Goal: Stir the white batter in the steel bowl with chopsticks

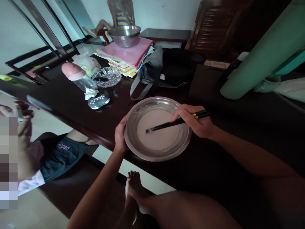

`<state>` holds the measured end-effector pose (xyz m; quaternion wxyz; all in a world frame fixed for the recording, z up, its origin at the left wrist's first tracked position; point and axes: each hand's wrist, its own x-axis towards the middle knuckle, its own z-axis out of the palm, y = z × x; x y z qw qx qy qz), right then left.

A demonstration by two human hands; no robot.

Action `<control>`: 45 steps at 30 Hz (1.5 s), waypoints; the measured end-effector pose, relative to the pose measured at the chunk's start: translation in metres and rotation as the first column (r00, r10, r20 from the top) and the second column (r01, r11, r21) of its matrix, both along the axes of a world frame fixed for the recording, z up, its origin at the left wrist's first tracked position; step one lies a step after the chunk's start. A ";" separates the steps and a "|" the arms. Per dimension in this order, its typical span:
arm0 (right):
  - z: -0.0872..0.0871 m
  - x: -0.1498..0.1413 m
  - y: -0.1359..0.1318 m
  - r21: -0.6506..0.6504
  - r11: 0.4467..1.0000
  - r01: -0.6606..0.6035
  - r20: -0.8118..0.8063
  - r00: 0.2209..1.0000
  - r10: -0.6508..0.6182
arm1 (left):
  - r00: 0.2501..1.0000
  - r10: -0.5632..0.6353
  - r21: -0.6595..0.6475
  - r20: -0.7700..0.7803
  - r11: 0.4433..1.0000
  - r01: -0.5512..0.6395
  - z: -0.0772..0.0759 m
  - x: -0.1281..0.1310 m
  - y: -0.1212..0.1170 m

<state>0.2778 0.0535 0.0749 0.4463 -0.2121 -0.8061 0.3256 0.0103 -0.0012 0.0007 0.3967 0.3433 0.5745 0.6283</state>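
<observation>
Table (54, 92) of dark wood carries everything worked on here, and the near edge calls for care. Well in from that edge lies a grey bag (152, 68), close enough that a wide sweep could catch it. The metal bowl (158, 155) stands beside the near edge, where a firm seat farther in would be safer; smears cling to its inner wall and are worth scraping down. Pale liquid (162, 136) covers its bottom. The left hand (121, 135) clasps the bowl's left side, most fingers hidden; steady pressure there should stop it turning. The right hand (197, 122) pinches two dark chopsticks (164, 126) together, slanting them across the bowl. Their flecked tips show left of the liquid's middle, how deep I cannot tell; slow circles, low and out to the wall, should blend evenly without splashing.
</observation>
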 end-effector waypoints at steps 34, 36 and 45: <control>0.001 0.000 0.000 0.039 0.993 0.113 -0.015 0.994 -0.112 | 1.000 0.011 -0.001 0.019 1.000 -0.011 0.000 -0.001 -0.001; -0.001 0.001 0.000 0.026 0.987 0.158 -0.127 0.980 -0.153 | 1.000 -0.001 -0.004 0.024 1.000 0.001 0.001 0.000 -0.001; 0.000 0.001 0.000 0.090 0.988 0.125 -0.063 0.991 -0.120 | 1.000 -0.020 0.019 0.013 1.000 0.020 0.001 0.001 0.000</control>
